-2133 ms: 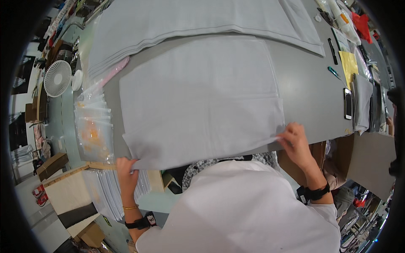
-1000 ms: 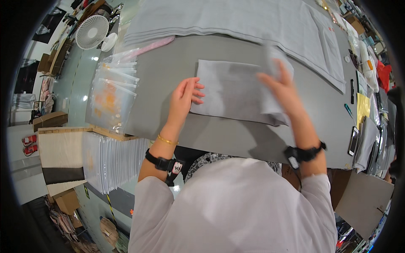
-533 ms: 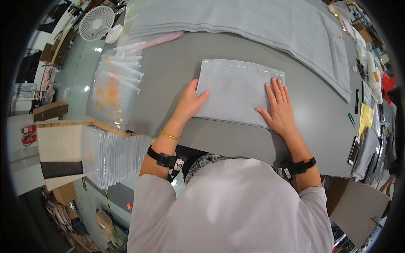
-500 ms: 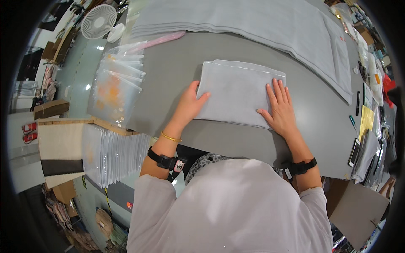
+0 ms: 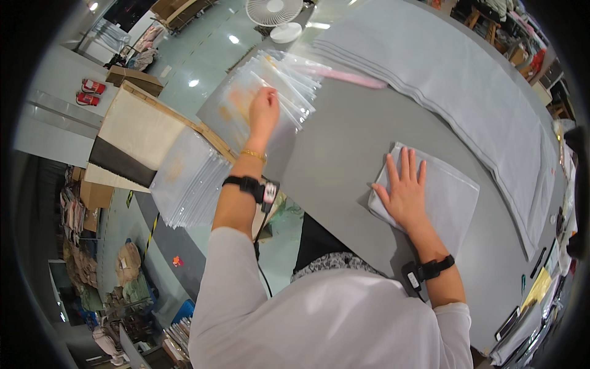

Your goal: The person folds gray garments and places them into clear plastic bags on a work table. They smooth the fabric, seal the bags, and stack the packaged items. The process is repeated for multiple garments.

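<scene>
My right hand (image 5: 405, 197) lies flat on the folded light-grey cloth (image 5: 452, 184), fingers stretched out and spread. The cloth rests on the grey table, turned at an angle. Over at the left, my left hand (image 5: 264, 114) is at the fanned stack of clear plastic bags (image 5: 289, 92), which have orange marks on them. Its fingers are curled closed, and whether a bag edge is pinched in them is hidden.
Long layered grey fabric (image 5: 442, 74) stretches across the far side of the table (image 5: 344, 141). Near it lies a pink strip (image 5: 353, 77). More upright plastic bags (image 5: 190, 175) fill a holder at left. A fan (image 5: 273, 11) stands beyond; a phone (image 5: 507, 323) lies at the right edge.
My left hand has left the cloth and moved left to the bags. My right hand stays flat on the cloth, which now lies turned. The view has swung left.
</scene>
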### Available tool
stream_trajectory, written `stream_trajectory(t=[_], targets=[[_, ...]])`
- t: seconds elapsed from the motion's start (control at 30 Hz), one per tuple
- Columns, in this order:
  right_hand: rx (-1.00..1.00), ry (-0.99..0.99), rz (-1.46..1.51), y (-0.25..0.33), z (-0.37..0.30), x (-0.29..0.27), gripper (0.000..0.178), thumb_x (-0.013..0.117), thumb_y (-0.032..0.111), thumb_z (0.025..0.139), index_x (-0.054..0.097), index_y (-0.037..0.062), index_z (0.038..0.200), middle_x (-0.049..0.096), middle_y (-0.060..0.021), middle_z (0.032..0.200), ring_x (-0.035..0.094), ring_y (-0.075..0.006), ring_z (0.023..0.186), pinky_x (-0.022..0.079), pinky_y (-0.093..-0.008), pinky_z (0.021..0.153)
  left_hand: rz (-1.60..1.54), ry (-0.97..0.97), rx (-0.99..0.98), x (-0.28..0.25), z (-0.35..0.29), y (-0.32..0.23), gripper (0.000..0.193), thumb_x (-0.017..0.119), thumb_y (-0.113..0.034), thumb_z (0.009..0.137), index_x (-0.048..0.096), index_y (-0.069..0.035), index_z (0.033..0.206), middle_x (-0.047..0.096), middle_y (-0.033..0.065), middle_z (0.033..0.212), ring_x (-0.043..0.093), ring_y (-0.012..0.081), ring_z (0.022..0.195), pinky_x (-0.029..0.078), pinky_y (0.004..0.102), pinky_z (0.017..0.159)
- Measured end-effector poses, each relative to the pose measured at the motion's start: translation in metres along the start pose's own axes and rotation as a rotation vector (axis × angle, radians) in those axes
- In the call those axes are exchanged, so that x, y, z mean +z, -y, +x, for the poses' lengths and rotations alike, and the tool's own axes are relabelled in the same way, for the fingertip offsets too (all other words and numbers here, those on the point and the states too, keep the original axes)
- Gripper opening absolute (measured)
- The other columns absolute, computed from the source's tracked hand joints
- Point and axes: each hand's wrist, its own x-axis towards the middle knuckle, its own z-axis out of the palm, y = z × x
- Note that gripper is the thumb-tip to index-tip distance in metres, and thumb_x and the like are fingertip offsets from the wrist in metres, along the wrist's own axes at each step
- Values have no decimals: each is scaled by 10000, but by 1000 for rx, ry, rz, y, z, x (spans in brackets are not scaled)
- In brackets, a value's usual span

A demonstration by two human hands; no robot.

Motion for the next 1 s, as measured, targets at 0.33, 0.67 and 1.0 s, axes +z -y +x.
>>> stream_trajectory(t=[0.33, 0.67, 1.0], targets=[[-296, 336, 189, -57, -39, -62, 810, 606, 638, 922, 531, 105, 1527, 354, -219, 1667, 255, -431, 1572, 125, -617, 1286, 443, 323, -452, -6, 78, 59, 428, 732, -432, 826, 710, -51, 1022, 766, 166, 930, 752, 298, 825, 576, 401, 744], [-483, -251, 147, 15, 24, -114, 399, 777, 149, 822, 694, 21, 1191, 701, -134, 1235, 620, -308, 1265, 479, -495, 1125, 88, 241, 97, -39, 13, -73, 178, 595, -155, 962, 568, -8, 1060, 686, 207, 919, 675, 419, 864, 523, 476, 787], [-398, -206, 233, 23, 10, -151, 242, 745, 206, 898, 535, 88, 914, 608, -19, 786, 662, -215, 755, 521, -383, 578, -411, 901, 377, -41, -145, -250, 50, 653, 5, 945, 690, 19, 977, 628, 98, 843, 593, 193, 691, 471, 340, 642]])
